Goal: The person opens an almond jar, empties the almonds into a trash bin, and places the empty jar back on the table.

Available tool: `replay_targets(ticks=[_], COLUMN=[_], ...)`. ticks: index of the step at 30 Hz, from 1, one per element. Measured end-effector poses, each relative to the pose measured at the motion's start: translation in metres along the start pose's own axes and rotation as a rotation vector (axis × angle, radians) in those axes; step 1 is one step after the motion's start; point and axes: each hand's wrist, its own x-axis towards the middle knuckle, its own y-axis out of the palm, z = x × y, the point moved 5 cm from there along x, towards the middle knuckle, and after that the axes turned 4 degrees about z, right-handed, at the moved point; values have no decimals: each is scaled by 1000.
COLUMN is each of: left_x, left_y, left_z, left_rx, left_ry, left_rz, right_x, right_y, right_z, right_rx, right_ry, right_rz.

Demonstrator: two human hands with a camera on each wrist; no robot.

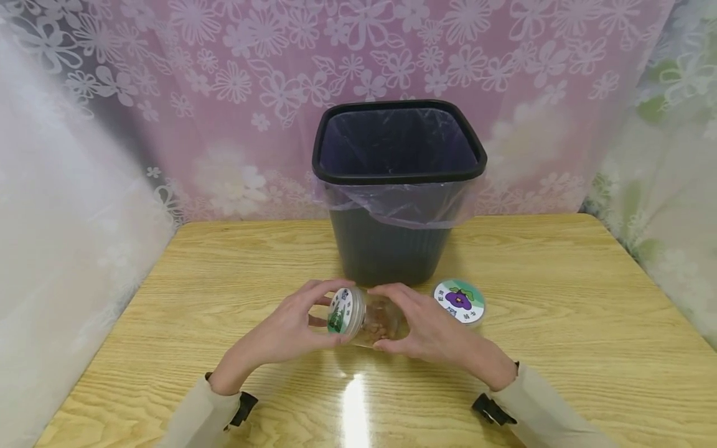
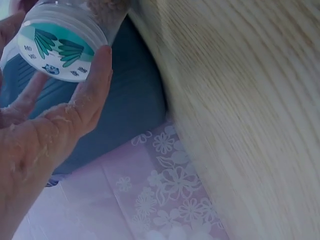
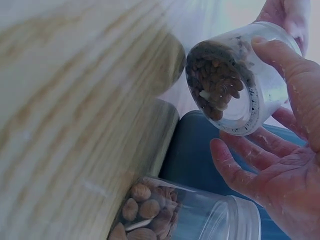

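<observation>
Both hands hold a clear plastic jar (image 1: 381, 318) above the table, tilted on its side. Its screw lid (image 1: 340, 312) faces left and bears a white and green label with green leaf-like shapes. Fingers and thumb of my left hand (image 1: 291, 326) grip the lid's rim. My right hand (image 1: 431, 326) holds the jar's body, thumb on one side and fingers on the other. Small brown nut-like pieces (image 3: 217, 82) lie inside, seen through the base in the right wrist view. A second jar (image 3: 155, 210) with larger brown nuts stands upright on the table beside the right hand.
A black bin (image 1: 392, 242) with a thin purple liner stands at the back middle of the wooden table (image 1: 235, 267), just behind the hands. The second jar's lid (image 1: 460, 301) has a purple picture. Flowered curtains (image 1: 241, 112) hang around the table.
</observation>
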Motion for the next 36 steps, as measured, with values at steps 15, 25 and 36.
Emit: replay_targets(ticks=[15, 25, 36], left_x=[0, -1, -1], left_y=[-4, -4, -4], left_z=[1, 2, 3], left_rx=[-3, -20, -3], left_ry=[97, 81, 66], left_rz=[6, 7, -11], right_x=[2, 3, 5], right_y=[-1, 2, 2], right_z=[0, -2, 1], right_rx=[20, -1, -26], right_ry=[-11, -31, -23], right_rz=[0, 11, 13])
